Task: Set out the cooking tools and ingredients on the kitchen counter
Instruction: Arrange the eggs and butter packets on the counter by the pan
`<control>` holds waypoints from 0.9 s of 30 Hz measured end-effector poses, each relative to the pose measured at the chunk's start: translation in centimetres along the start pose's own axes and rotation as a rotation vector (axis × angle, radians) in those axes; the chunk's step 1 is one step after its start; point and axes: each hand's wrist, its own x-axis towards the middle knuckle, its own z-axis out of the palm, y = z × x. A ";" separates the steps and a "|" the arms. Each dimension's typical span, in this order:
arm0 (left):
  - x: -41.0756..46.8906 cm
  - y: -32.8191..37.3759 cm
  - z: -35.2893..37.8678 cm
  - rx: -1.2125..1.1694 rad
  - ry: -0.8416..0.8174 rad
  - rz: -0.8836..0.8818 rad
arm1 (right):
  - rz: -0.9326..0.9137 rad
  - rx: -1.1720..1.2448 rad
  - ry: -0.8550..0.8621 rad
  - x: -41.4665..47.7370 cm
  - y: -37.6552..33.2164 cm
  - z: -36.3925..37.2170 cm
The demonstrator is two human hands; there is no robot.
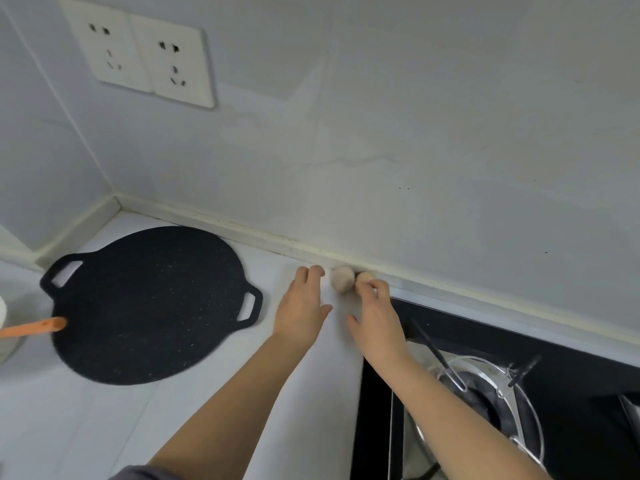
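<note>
Two eggs lie on the white counter [86, 410] against the back wall: a pale egg [343, 278] and a browner egg [363, 277] to its right. My left hand [303, 306] rests flat on the counter just left of the pale egg, fingers apart and holding nothing. My right hand [377, 318] reaches the browner egg, and its fingertips touch that egg from the front. A flat black griddle pan [149, 303] with two cut-out handles lies on the counter to the left.
An orange handle [34, 328] pokes in from the left edge beside a white container [3, 317]. A black gas hob [519, 375] with a metal pan support fills the lower right. Two wall sockets [138, 53] sit high on the tiled wall.
</note>
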 end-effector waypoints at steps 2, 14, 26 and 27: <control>-2.7 -1.4 -1.9 -0.017 0.008 -0.011 | -0.020 0.052 -0.039 -1.6 -1.6 0.7; -19.1 -15.5 -15.9 0.025 0.220 -0.256 | -0.293 0.255 -0.251 -10.0 -21.8 8.0; -31.2 -30.7 -24.3 0.085 0.462 -0.542 | -0.589 0.111 -0.523 -16.1 -38.3 16.9; -31.1 -31.0 -24.5 0.091 0.459 -0.558 | -0.592 0.109 -0.517 -16.1 -39.1 17.2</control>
